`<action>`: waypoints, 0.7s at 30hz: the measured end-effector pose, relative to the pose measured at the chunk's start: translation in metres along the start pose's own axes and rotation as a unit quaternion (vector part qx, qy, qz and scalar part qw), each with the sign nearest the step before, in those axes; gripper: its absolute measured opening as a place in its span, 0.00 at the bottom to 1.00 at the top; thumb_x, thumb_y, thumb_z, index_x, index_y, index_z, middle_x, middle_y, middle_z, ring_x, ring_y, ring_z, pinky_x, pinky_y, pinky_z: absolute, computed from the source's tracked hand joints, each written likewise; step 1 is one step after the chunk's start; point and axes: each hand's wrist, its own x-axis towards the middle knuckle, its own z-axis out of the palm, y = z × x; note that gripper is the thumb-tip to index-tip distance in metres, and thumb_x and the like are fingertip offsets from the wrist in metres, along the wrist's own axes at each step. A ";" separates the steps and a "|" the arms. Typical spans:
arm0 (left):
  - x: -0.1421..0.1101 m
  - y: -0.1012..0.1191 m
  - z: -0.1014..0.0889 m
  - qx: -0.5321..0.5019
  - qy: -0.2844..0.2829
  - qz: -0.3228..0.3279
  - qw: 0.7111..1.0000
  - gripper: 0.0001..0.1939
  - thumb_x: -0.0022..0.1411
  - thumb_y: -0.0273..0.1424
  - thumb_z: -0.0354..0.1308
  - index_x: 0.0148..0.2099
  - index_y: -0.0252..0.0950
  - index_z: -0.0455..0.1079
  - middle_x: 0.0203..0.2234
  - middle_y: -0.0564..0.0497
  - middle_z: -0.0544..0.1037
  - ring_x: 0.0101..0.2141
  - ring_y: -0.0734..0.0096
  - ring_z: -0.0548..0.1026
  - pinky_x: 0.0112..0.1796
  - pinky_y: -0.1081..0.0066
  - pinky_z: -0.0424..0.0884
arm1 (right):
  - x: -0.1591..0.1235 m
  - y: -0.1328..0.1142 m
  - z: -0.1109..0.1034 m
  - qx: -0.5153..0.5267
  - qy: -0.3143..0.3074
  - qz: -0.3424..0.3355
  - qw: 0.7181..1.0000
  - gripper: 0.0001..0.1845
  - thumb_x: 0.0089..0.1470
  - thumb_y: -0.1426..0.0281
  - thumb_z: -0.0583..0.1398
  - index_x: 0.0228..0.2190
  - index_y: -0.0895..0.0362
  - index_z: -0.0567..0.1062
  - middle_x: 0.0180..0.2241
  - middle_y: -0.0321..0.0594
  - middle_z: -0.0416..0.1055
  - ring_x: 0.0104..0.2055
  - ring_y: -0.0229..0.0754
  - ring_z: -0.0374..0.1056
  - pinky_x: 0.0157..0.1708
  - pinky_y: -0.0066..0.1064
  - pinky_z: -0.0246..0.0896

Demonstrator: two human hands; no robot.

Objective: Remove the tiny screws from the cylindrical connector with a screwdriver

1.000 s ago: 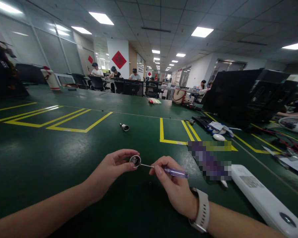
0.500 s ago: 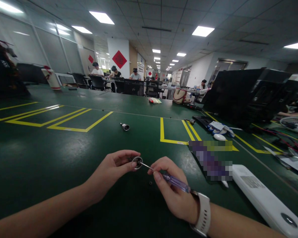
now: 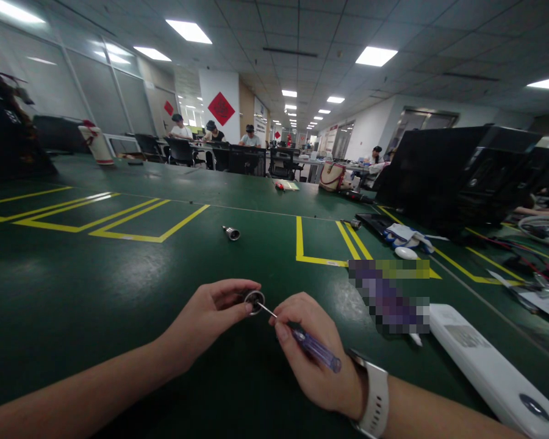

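Between the thumb and fingers of my left hand (image 3: pixel 210 323) is a small round metal cup-like part (image 3: pixel 255 302), its open end turned toward my right hand. My right hand (image 3: pixel 313 347) grips a screwdriver (image 3: pixel 318 349) with a clear purple handle and a thin metal shaft. The shaft's tip reaches into the opening of the metal part; what it touches inside is too small to make out. Farther up the green table lies another metal piece (image 3: pixel 232 233), cone-shaped with a thin end, on its side.
Yellow tape (image 3: pixel 322 262) marks boxes on the green table (image 3: pixel 119 305). At right lie a long white device (image 3: pixel 489 366), a blurred-out purple item (image 3: pixel 388 299), a white oval object (image 3: pixel 405 253) and a glove (image 3: pixel 407 235). A black computer case (image 3: pixel 443 177) stands behind them.
My right hand has turned slightly and shifted a little left, and the screwdriver handle now tilts more steeply downward. A tiny dark piece on the table between the hands is now hidden.
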 end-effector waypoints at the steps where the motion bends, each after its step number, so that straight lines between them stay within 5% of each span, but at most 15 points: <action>1: 0.000 0.000 0.000 0.003 0.002 0.003 1.000 0.17 0.45 0.27 0.64 0.41 0.35 0.73 0.34 0.50 0.81 0.39 0.65 0.76 0.42 0.69 0.71 | 0.000 0.000 0.000 -0.007 -0.003 -0.004 1.000 0.06 0.54 0.78 0.53 0.32 0.56 0.66 0.32 0.38 0.67 0.35 0.38 0.63 0.36 0.32 0.59; 11: 0.000 -0.003 0.000 0.040 0.008 0.045 0.998 0.17 0.46 0.28 0.63 0.42 0.35 0.72 0.36 0.48 0.80 0.41 0.62 0.76 0.45 0.65 0.70 | -0.003 0.000 0.004 -0.102 -0.055 -0.081 0.990 0.10 0.50 0.80 0.54 0.35 0.57 0.65 0.34 0.42 0.69 0.38 0.41 0.63 0.43 0.36 0.58; 21: 0.000 -0.008 0.004 0.071 0.041 0.065 0.995 0.13 0.44 0.28 0.61 0.37 0.35 0.73 0.32 0.51 0.80 0.36 0.63 0.77 0.41 0.65 0.73 | 0.000 -0.004 0.005 -0.144 -0.106 -0.086 0.980 0.08 0.50 0.79 0.52 0.34 0.58 0.66 0.33 0.43 0.69 0.38 0.42 0.63 0.41 0.38 0.59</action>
